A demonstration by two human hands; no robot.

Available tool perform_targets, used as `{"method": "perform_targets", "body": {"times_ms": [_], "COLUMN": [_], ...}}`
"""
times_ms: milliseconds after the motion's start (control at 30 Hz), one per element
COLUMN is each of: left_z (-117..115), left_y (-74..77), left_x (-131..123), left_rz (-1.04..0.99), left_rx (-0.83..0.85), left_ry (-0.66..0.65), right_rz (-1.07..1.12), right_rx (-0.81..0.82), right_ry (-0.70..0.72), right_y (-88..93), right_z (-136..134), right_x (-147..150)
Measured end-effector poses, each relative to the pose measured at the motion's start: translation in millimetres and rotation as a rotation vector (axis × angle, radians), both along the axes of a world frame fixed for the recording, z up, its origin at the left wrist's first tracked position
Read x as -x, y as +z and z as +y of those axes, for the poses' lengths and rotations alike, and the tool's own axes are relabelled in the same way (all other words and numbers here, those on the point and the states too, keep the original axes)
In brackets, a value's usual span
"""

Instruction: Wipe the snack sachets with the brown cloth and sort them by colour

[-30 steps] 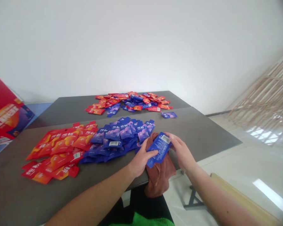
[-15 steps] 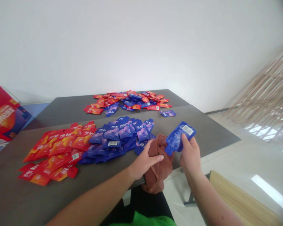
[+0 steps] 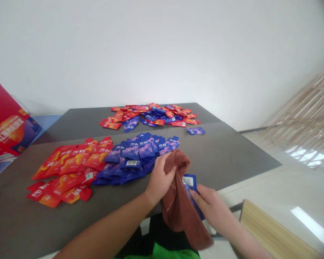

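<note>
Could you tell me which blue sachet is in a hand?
The glossy blue sachet in the right hand, beside the brown towel; the other blue ones lie on the table.

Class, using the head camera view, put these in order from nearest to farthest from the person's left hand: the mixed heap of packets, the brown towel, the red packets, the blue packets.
1. Brown towel: gripped in the left hand, to its right.
2. Blue packets: just beyond the hand, to its left.
3. Red packets: farther left.
4. Mixed heap: farthest, straight ahead.
</note>
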State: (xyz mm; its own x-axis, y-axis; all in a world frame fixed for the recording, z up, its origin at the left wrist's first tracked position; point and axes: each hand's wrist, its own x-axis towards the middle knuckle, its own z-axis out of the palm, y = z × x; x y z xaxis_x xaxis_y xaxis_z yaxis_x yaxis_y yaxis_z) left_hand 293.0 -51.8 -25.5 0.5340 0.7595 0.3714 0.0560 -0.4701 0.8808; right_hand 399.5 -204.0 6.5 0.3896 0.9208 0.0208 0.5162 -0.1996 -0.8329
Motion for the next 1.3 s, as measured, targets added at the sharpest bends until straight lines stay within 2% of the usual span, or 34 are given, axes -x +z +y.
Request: {"method": "perform_targets", "body": {"times_ms": [67, 167, 200, 300, 367, 433, 500, 567, 633, 767, 867, 967, 1133, 1300], "left_z": [3, -6, -11, -23, -24, -21, -18, -16, -16, -18, -17, -16, -14, -13], "left_y": [-4.5, -6.5, -6.0, -3.5, -2.7, -3.1, -3.7, -4.1, -3.9, -3.3, -4.1, -5.1, -4.2, -2.7], "left_x": [-3, -6, -6, -4, -2, -1, 0, 0, -1, -2, -2, -2, 0, 1], "left_rz": [0.025, 0.143, 0.191, 0.275, 0.273, 0.261, 0.255, 0.255, 0.267, 0.291, 0.291, 0.29, 0.282, 0.293], "left_rx": [0.034, -0.009, -0.024, -0.044, -0.043, -0.035, -0.032, -0.034, -0.041, -0.05, -0.048, -0.055, -0.078, -0.086], "left_ry": [0.003, -0.185, -0.259, -0.373, -0.366, -0.354, -0.357, -0.365, -0.376, -0.392, -0.394, -0.395, -0.408, -0.421], "right_rz": [-0.046, -0.299, -0.399, -0.558, -0.565, -0.54, -0.491, -0.464, -0.473, -0.559, -0.646, -0.719, -0.789, -0.844], "right_rx": [-0.06, -0.323, -0.408, -0.476, -0.401, -0.247, -0.085, -0.019, -0.028, -0.032, 0.008, 0.079, 0.226, 0.358], "right_ry": [-0.125, -0.38, -0.392, -0.223, -0.134, 0.017, 0.206, 0.282, 0.221, -0.048, -0.185, -0.242, -0.275, -0.308], "right_y": [12.4, 26.7, 27.8, 16.7, 0.1, -17.9, -31.8, -39.5, -42.1, -43.2, -46.2, -49.5, -50.0, -40.6], "right_z": [-10, -1, 10, 59, 93, 119, 133, 138, 139, 151, 168, 186, 213, 217], "right_x": [-6, -33, -45, -85, -108, -126, -138, -149, -161, -190, -209, -218, -213, -204]}}
